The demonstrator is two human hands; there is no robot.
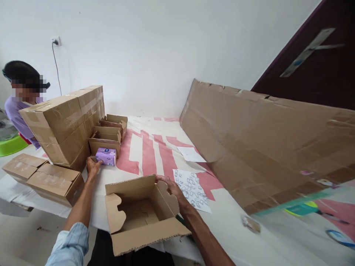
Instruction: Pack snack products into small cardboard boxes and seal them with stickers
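A purple tissue pack lies on the table in front of a row of open boxes. My left hand is closed at its left end, fingertips partly hidden. Nearest to me, at the table's front edge, an open cardboard box stands with its flaps up and its inside bare. My right hand grips that box at its far right corner, some fingers out of sight behind the flap.
Taped cartons are stacked at the left, with closed boxes before them. Open boxes stand beside the stack. Papers lie right of centre. A long cardboard panel borders the right. A person is at far left.
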